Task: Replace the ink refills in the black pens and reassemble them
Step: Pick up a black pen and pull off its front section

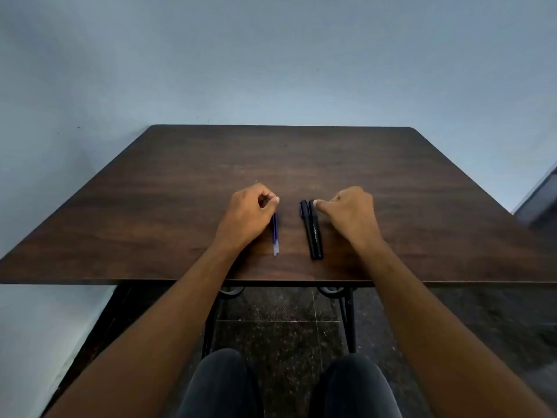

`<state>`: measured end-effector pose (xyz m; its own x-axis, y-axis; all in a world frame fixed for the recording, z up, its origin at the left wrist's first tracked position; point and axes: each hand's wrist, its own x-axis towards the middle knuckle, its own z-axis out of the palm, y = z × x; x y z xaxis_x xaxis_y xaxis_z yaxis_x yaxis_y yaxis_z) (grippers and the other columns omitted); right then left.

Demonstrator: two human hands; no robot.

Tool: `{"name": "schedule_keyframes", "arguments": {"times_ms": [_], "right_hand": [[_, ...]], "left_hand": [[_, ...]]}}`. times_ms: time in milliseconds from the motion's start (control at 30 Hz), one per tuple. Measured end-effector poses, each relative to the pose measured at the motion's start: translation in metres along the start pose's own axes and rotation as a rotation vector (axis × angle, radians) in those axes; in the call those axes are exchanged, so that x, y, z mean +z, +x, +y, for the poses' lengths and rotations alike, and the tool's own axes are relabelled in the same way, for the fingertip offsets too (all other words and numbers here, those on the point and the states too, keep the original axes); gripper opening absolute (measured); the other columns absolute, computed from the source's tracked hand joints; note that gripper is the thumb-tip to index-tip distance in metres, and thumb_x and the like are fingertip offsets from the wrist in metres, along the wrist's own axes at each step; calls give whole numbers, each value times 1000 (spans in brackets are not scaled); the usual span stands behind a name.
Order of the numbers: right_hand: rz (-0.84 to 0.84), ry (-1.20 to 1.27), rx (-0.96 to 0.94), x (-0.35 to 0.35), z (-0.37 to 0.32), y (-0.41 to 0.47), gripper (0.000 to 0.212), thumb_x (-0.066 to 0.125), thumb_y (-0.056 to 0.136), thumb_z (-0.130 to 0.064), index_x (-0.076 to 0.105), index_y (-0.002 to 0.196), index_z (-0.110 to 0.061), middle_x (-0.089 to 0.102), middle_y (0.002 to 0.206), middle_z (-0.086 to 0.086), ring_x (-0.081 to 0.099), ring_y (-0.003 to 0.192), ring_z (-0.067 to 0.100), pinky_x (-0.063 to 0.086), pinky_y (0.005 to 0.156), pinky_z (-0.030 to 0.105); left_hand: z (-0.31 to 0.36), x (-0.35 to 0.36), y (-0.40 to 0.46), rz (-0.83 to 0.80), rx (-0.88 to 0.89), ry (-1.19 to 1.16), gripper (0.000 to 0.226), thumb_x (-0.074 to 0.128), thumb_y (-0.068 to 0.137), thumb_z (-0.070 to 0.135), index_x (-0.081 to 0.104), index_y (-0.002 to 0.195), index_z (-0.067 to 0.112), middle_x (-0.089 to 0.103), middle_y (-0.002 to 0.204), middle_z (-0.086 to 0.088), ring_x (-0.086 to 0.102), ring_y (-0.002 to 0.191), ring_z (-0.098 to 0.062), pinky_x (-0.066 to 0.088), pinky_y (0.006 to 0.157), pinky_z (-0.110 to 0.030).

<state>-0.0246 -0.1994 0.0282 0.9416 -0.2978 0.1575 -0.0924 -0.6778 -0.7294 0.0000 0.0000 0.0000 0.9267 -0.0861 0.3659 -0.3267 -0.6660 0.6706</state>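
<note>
The left hand [245, 217] has its fingers [272, 200] curled at the far end of the blue refills [275, 233], seemingly pinching them; the right hand [349, 214] is curled too, its thumb touching the cap ends of the two black pens [312, 230]. A good start would be lifting one pen cleanly, leaving its twin lying. Refills and pens lie parallel, near the surface's [150, 206] near edge, slightly apart

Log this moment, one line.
left hand: on refills | right hand: touching black pens | pens: assembled, on table
</note>
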Motion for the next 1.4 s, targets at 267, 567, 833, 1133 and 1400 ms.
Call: {"name": "schedule_keyframes", "arguments": {"times_ms": [267, 567, 833, 1133, 1400], "right_hand": [[-205, -138, 121, -3, -21, -7, 40, 86, 76, -40, 74, 81, -2, 70, 76, 9, 57, 54, 16, 41, 46, 26], [-264, -119, 207, -7, -26, -4, 37, 85, 78, -37, 73, 84, -3, 68, 72, 8, 53, 47, 16, 41, 47, 27], [-314, -84, 205, -13, -24, -6, 31, 83, 82, -33, 69, 70, -7, 63, 63, 4, 53, 50, 16, 39, 49, 25], [-318, -104, 213, -12, -25, -6, 31, 83, 81, -33, 68, 76, -7, 63, 65, 6, 49, 45, 15, 37, 46, 24], [-278, -157, 183, -6, -28, -8, 29, 79, 83, -32, 67, 75, -7, 59, 66, 5, 50, 51, 15, 39, 46, 25]], "left_hand": [[-1, -2, 0, 7, -25, -3, 12, 64, 96, 33, 67, 91, 22, 67, 87, 8, 62, 81, -6, 48, 68, -20], [-4, -1, 1, 4, -40, -57, 12, 64, 95, 35, 68, 91, 25, 68, 88, 10, 63, 82, -4, 50, 71, -23], [-7, -1, 1, -8, -45, -57, 10, 65, 95, 35, 69, 93, 26, 68, 89, 12, 63, 84, -3, 53, 74, -23], [-5, -1, 1, -23, -49, -39, 11, 63, 96, 34, 69, 91, 26, 67, 89, 12, 62, 84, -2, 50, 72, -22], [-2, -4, -2, -24, -61, -67, 11, 64, 96, 32, 70, 91, 25, 68, 88, 14, 62, 82, 0, 43, 67, -15]]}}
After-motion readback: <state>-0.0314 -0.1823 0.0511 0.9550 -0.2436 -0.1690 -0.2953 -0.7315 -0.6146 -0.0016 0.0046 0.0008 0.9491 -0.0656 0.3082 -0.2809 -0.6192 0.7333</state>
